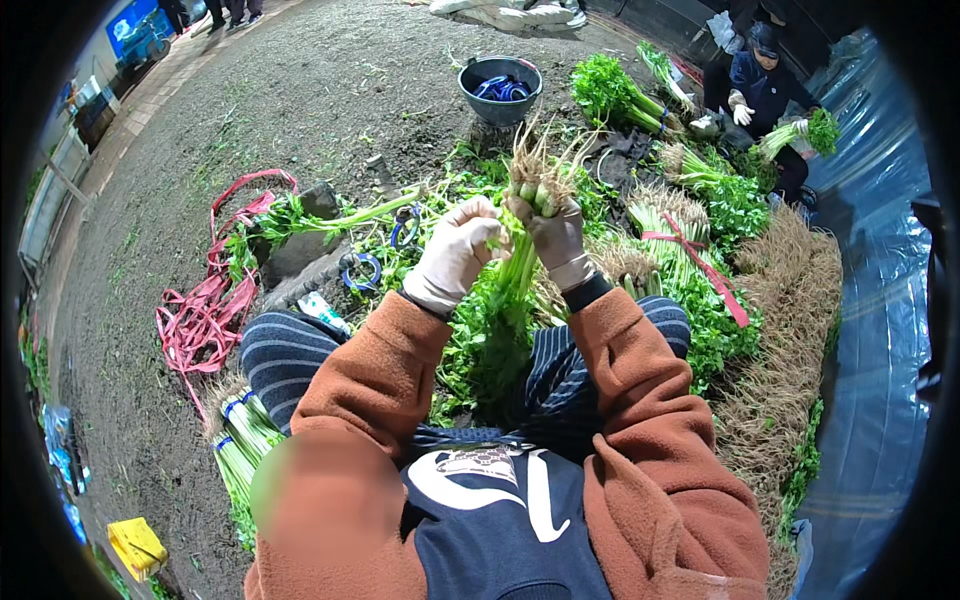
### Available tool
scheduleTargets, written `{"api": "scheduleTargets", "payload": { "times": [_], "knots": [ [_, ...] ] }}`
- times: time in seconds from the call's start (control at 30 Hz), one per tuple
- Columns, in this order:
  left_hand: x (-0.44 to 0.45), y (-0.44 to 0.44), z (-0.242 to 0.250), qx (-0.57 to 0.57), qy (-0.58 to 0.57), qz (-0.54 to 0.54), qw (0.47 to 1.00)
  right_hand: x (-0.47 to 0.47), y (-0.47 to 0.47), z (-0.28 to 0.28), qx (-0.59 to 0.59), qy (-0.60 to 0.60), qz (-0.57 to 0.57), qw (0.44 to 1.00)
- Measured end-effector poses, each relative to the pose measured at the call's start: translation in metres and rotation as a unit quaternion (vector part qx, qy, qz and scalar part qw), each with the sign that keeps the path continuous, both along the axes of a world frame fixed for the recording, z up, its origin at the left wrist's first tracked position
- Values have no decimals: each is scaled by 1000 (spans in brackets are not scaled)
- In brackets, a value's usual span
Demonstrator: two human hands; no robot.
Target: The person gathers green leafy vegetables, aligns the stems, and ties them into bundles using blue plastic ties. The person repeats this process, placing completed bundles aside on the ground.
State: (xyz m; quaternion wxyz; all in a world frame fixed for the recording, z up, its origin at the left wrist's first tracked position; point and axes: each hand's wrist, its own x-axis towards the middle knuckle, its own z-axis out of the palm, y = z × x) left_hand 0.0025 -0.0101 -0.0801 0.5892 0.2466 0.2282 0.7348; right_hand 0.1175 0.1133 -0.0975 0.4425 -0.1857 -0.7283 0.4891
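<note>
In my gloved right hand (553, 236) is a bunch of celery (517, 274), gripped just below its pale roots. The roots point away from me and the leaves hang toward my lap. My gloved left hand (463, 251) is closed at the left side of the same bunch, its fingers on a yellowish-green stalk or leaf piece. Cut leaves and stems (480, 330) lie beneath both hands. To the right sits a large celery bundle (675, 232) tied with pink ribbon. Two rolls of blue tape (363, 271) rest on the ground left of my left hand.
A dark bucket (500, 97) holds blue tape rolls. Tangled pink ribbon (206, 322) lies left, near taped celery bunches (244, 427). Rooted plants (780, 337) line the right, beside plastic sheeting (862, 360). A co-worker (765, 90) sits at the upper right, holding celery.
</note>
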Motion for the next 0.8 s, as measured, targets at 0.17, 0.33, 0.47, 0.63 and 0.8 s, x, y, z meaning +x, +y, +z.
{"api": "scheduleTargets", "payload": {
  "times": [0.17, 0.33, 0.47, 0.63, 0.8],
  "knots": [
    [-24, 5, -38, 11, 236, 90, 968, 8, 6, 3, -153, 43, 39, 986],
    [8, 5, -54, -55, 244, -93, 964, 9, -4, 13, -349, 100, 166, 917],
    [6, 6, -70, -25, 112, -179, 977, 24, 28, 7, -97, 49, 47, 993],
    [-5, -3, -63, -51, 116, -153, 980, 39, -8, 52, 456, -148, 67, 875],
    [0, 1, -60, -89, 207, -171, 959, 39, 11, 20, -26, -8, 200, 979]
  ]
}}
